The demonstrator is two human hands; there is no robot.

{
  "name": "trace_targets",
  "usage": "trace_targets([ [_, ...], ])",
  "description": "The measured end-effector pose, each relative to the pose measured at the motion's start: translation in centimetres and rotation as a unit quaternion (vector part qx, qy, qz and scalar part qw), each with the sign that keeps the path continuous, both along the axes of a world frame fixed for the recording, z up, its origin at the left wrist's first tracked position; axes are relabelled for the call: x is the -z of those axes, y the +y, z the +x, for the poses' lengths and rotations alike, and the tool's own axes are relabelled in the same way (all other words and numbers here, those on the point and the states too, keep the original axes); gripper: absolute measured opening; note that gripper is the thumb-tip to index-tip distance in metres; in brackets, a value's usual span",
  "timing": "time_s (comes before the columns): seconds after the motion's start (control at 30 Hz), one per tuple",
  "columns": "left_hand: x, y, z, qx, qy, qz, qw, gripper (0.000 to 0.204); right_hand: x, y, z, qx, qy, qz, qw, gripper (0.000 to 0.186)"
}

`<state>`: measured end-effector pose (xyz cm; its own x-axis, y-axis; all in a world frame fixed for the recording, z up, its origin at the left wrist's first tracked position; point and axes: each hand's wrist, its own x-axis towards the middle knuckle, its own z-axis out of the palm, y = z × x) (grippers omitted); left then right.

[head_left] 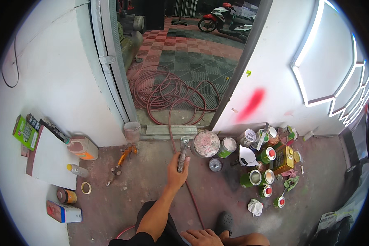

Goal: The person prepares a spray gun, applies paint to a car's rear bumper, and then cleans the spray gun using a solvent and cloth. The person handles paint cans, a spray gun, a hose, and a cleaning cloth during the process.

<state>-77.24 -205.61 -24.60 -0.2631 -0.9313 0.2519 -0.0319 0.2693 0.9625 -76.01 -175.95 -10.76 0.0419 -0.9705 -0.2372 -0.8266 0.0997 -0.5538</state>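
My left hand [177,171] is closed around a grey metal tool [183,155], shaped like a spray gun, held upright above the floor by the doorway. A dark red air hose [191,196] passes behind this hand; whether it joins the tool is hidden. My right hand [201,238] lies flat at the lower edge by my legs, fingers stretched out, holding nothing. Just right of the tool stand a paint-spattered round tub [206,144], an open can with pale contents [227,146] and a small round lid or cup [215,165].
Several paint cans [250,178] and a yellow tin [283,159] crowd the right wall. An orange spray gun [121,162], a tape roll [86,187], a jug [83,147] and a blue-white tin [64,211] stand left. Coiled hose [160,92] fills the doorway; a motorbike [225,20] stands beyond.
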Motion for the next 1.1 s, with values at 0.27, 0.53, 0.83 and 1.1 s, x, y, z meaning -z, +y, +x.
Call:
trace_targets([
  [0.27,0.6,0.3,0.1,-0.080,-0.007,-0.046,0.996,0.046,-1.9,-0.4,0.3,0.004,0.035,0.046,0.998,0.047],
  [0.53,-1.4,-0.7,4.0,-0.177,-0.009,-0.035,0.984,0.051,-1.9,-1.2,1.0,-0.070,0.043,0.038,0.996,0.043],
  [0.83,-1.2,-4.3,9.5,-0.334,-0.008,-0.063,0.941,0.053,-2.7,-3.4,1.6,-0.075,0.074,-0.041,0.994,0.041],
  [1.1,-6.2,-12.6,21.7,-0.497,0.022,-0.077,0.864,0.050,0.2,-4.4,0.9,-0.127,0.141,-0.048,0.981,0.026],
])
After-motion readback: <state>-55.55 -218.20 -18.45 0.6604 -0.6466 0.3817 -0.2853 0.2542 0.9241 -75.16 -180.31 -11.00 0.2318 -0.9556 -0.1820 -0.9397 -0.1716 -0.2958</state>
